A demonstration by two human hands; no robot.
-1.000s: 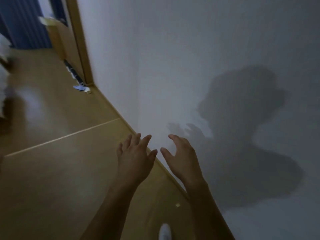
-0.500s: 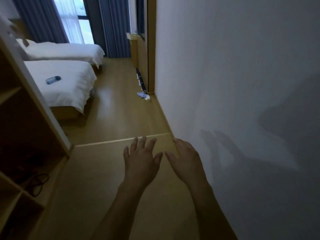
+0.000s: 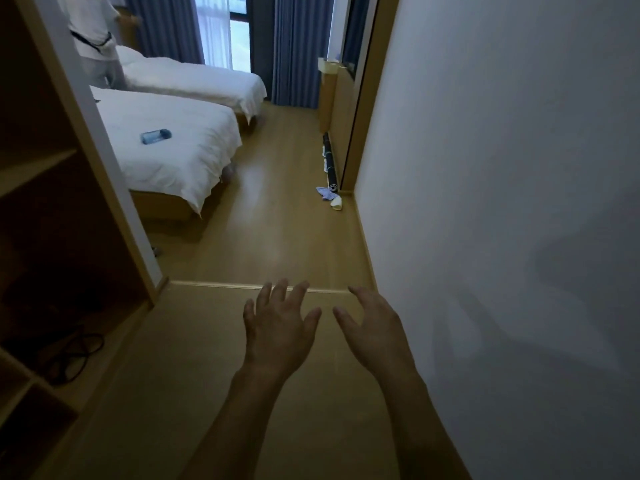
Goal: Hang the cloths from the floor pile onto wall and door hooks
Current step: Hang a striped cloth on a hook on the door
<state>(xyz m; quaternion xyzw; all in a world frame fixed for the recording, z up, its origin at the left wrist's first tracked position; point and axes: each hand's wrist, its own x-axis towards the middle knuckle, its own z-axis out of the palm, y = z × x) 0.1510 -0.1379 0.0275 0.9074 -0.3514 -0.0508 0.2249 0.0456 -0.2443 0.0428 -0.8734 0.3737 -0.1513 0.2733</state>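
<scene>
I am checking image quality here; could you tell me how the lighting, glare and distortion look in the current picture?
Head view: dim overall, daylight only from the window; soft glare on the floor; hand shadows on the wall; wide-angle bending at the edges; both hands, left hand and right hand, reasonably sharp.

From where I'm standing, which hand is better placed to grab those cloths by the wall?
Right, marginally. The cloths lie ahead on the floor against the right-hand wall, and the right hand is on that side. The left hand is as open and empty, so either could do it.
</scene>
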